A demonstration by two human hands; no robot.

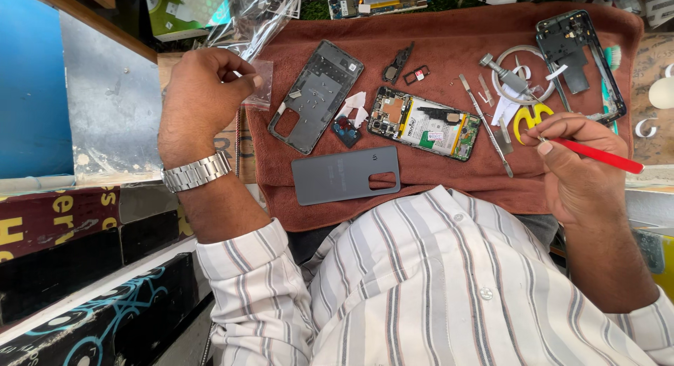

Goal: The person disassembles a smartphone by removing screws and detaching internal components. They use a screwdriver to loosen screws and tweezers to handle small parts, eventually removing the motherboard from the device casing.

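My left hand (203, 92) is closed on a small clear plastic bag (262, 82) at the left edge of the brown towel (435, 36). My right hand (579, 162) grips a red-handled screwdriver (604, 155) near the towel's right side. Between them lies an opened phone body with its board and battery exposed (425, 124). A dark inner frame (316, 96) lies to its left, and a grey back cover (345, 175) sits nearer to me. A metal watch is on my left wrist.
Tweezers (486, 124), yellow scissors (532, 117), a white cable coil (519, 75) and another dark phone frame (579, 61) lie on the towel's right part. A small black bracket (398, 63) and a card tray (416, 75) sit at the middle. Clear bags (246, 15) are piled at the back left.
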